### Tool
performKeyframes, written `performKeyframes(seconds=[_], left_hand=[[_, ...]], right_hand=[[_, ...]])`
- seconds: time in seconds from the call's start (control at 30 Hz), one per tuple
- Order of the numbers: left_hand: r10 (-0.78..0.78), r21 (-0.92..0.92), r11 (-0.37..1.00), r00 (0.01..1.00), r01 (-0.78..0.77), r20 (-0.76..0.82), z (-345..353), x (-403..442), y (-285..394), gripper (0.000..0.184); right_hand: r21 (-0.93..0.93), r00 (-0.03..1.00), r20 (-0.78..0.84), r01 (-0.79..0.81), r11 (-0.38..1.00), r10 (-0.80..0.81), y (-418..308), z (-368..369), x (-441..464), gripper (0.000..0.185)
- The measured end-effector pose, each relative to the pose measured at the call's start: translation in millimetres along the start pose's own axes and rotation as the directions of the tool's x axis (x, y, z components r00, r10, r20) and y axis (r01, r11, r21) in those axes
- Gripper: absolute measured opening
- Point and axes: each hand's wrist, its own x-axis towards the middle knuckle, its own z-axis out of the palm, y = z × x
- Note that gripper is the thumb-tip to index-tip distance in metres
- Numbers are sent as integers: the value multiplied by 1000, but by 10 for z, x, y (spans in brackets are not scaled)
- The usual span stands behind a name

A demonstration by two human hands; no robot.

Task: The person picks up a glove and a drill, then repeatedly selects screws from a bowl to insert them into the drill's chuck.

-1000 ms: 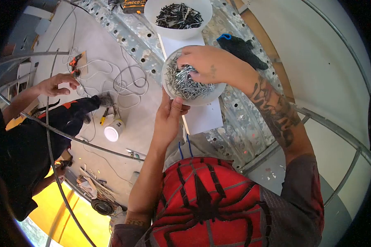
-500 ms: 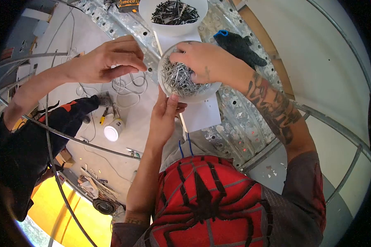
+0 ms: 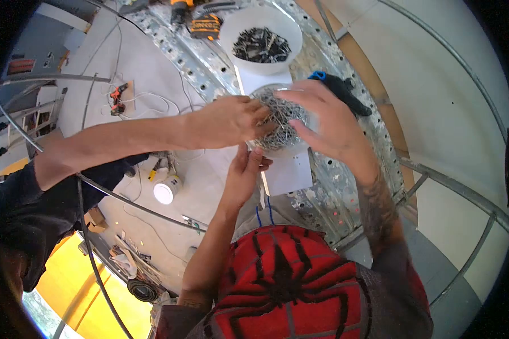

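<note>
Fingers of the left hand point(image 3: 246, 174) are curled around the near rim of the bowl of screws point(image 3: 285, 121), thumb up top, and here's the right hand point(image 3: 328, 121) above its far side, blurred, spread open with thumb and fingers apart. In from the left comes a co-worker's hand point(image 3: 237, 120), fingers down at the screws, while just beyond the right hand sits a dark glove point(image 3: 345, 95) on the tabletop point(image 3: 328, 175).
</note>
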Motion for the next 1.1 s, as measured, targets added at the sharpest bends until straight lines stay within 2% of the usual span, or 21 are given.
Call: performKeyframes(seconds=[0.03,0.07,0.1,0.13,0.2,0.27,0.3,0.37,0.47,0.5,0.57,0.6,0.67,0.8,0.9,0.93,1.0,1.07,1.1], left_hand=[[23,7,1000,1000,-23,-2,-20,-10,47,45],[-10,31,999,1000,9,17,-32,-25,102,47],[-50,55,997,998,48,34,-53,-71,127,49],[-74,54,996,994,70,79,-158,-73,14,57],[-65,79,995,995,59,75,-253,-177,-18,59],[-111,126,987,991,102,69,-412,-246,-174,65],[-133,182,976,990,122,52,-499,-287,-235,65],[-169,327,934,985,147,40,-673,-378,-296,65],[-83,492,867,996,80,-17,-1021,-478,-624,62],[-58,494,867,998,58,-15,-1172,-503,-777,62],[18,633,772,994,57,-111,-1461,-576,-1051,62],[34,630,775,993,46,-114,-1566,-637,-1107,62],[-83,545,811,964,213,-253,-1781,-777,-1213,60],[-101,473,838,930,270,-352,-2257,-1064,-1661,56],[-158,403,846,886,349,-436,-2518,-1300,-1980,54],[-200,335,862,862,381,-466,-2589,-1375,-2095,52],[-245,262,873,835,411,-492,-2711,-1522,-2326,51],[-391,122,846,761,519,-517,-2800,-1686,-2544,48],[-393,126,846,765,519,-509,-2830,-1784,-2628,48]], right_hand=[[15,988,-141,-63,998,64,-25,-37,-74,53],[7,987,-156,-42,999,42,-59,-27,-142,53],[31,924,-227,-309,951,307,-88,38,-243,54],[76,787,-288,-549,832,546,-92,118,-343,55],[134,735,-98,-658,741,671,11,365,-536,58],[354,800,-29,-552,755,599,191,707,-665,55],[357,808,-51,-534,767,587,156,681,-658,55],[173,839,-81,-520,837,538,93,611,-606,51],[195,843,-81,-510,838,532,142,644,-585,51],[192,850,-98,-494,848,517,157,688,-595,51],[206,844,-253,-431,878,474,194,765,-610,34],[201,850,-260,-417,886,459,212,747,-599,34],[159,825,-205,-503,850,527,246,693,-592,31],[70,834,-224,-502,862,505,272,519,-547,34],[182,853,-201,-450,874,481,172,342,-530,33],[19,897,-198,-400,916,396,305,347,-553,33],[1,916,-168,-368,930,363,474,312,-583,33],[1,948,-164,-275,961,271,453,251,-597,35],[-4,946,-168,-282,959,277,454,227,-591,35]])
